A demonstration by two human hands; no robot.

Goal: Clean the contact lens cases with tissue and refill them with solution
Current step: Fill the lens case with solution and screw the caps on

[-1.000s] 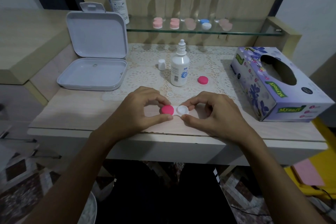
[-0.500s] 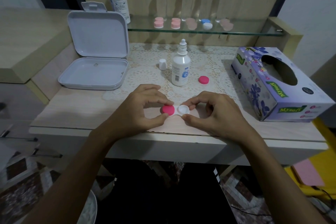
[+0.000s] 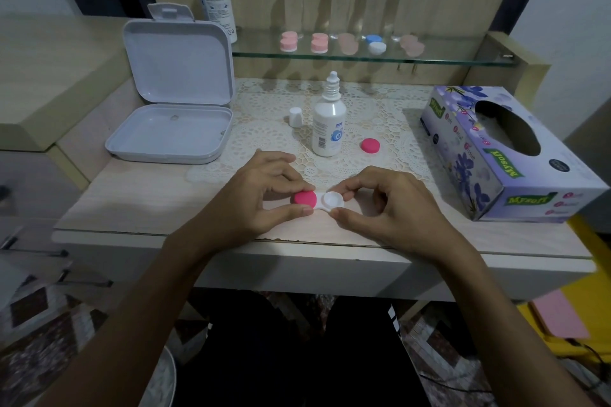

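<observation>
Lens case [image 3: 319,201] at near edge of surface [image 3: 139,198], between both hands. Left hand [image 3: 261,195] pinches pink cap [image 3: 305,198] on left well. Right hand [image 3: 393,205] pinches open right well. Spare cap [image 3: 370,145], solution bottle [image 3: 329,120] just beyond; tissue box [image 3: 502,155] right.

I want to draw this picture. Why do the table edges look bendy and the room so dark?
Head view: a wide-angle lens bows the table edge and stretches the tissue box; light is dim, brightest around the lens case between the left hand and right hand; the shelf bottles look soft and hazy.
</observation>
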